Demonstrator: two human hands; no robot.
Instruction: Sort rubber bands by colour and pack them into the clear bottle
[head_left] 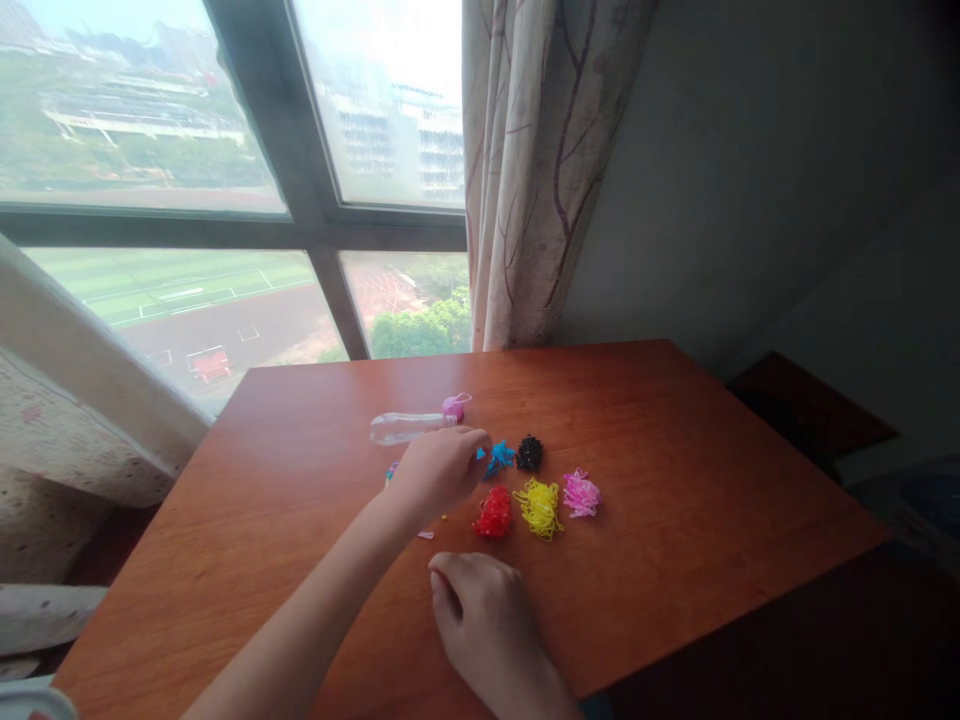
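Observation:
My left hand (442, 468) reaches across the table with its fingers bent down at the pile of blue rubber bands (499, 457), covering part of it. Its fingertips are hidden, so I cannot tell what is between them. My right hand (484, 600) rests curled on the wood near the front, its fingers folded under and whatever they hold out of sight. Between and beyond the hands lie small heaps of red rubber bands (493, 513), yellow rubber bands (539, 508), pink rubber bands (582, 494) and black rubber bands (529, 453).
A clear plastic bottle (405, 428) lies on its side behind my left hand, beside a pink round piece with a loop (454, 406). Mixed coloured bits (391, 471) peek out by my left wrist. One loose pink band (425, 535) lies on the brown table (675, 500).

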